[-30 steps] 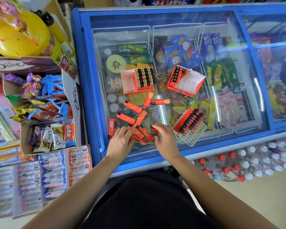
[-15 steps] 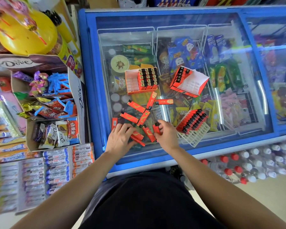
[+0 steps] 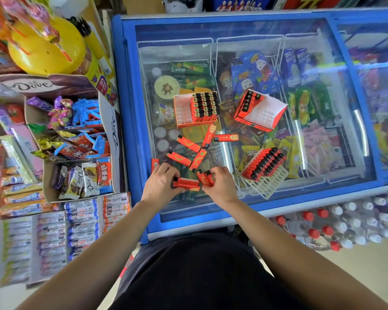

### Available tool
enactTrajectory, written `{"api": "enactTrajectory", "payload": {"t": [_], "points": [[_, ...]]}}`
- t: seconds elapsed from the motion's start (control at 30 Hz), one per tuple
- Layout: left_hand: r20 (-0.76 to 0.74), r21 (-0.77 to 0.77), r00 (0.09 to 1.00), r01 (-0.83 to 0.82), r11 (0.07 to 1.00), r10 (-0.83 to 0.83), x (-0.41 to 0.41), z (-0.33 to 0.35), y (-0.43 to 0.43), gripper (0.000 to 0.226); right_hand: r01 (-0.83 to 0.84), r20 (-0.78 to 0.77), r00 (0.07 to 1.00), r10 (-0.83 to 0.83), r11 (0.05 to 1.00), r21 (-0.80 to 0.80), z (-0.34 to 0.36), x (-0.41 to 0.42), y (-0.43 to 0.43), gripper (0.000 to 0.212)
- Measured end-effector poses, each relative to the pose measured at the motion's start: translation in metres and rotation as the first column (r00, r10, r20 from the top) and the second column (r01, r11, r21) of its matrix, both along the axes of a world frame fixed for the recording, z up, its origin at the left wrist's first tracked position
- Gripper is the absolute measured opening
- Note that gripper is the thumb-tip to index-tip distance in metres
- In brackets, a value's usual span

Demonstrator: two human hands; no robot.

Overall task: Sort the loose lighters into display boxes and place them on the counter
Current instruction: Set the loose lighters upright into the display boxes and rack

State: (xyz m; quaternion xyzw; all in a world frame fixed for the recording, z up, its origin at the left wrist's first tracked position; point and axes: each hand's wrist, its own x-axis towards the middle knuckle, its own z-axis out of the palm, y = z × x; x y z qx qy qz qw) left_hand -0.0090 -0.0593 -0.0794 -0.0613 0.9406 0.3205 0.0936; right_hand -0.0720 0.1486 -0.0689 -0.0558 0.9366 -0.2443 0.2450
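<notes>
newly curled, left hand (image 3: 160,183) grips stacked lighters (image 3: 187,183) while right hand (image 3: 221,185) pinches two lighters (image 3: 205,178).

Head-worn wide view, facing steeply down, close above freezer (image 3: 126,86)

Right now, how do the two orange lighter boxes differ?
The left box sits square to the view and is over half filled with lighters; the right box is turned diagonally and holds only a few. The right box has an open white flap; the left box shows none. Both are orange.
</notes>
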Motion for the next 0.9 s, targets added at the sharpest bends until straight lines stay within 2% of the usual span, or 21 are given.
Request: {"api": "enactTrajectory", "payload": {"t": [0.33, 0.47, 0.7, 0.9], "points": [[0.07, 0.098, 0.998, -0.001, 0.995, -0.006, -0.001, 0.009, 0.001, 0.03, -0.113, -0.078, 0.991, 0.112, 0.994, -0.007, -0.007, 0.008, 0.018, 0.024], [0.147, 0.221, 0.986, -0.108, 0.969, 0.076, -0.001, 0.019, 0.004, 0.03, -0.109, -0.032, 0.994, 0.108, 0.993, -0.041, -0.008, 0.011, 0.022, 0.025], [0.167, 0.386, 0.973, -0.213, 0.897, 0.16, -0.001, 0.033, 0.011, 0.03, 0.167, 0.174, 0.977, -0.126, 0.955, -0.246, 0.007, 0.008, 0.024, 0.027], [0.209, 0.504, 0.958, -0.277, 0.818, 0.196, -0.009, 0.041, 0.019, 0.026, 0.289, 0.26, 0.944, -0.201, 0.884, -0.367, 0.035, -0.007, 0.012, 0.017]]}}
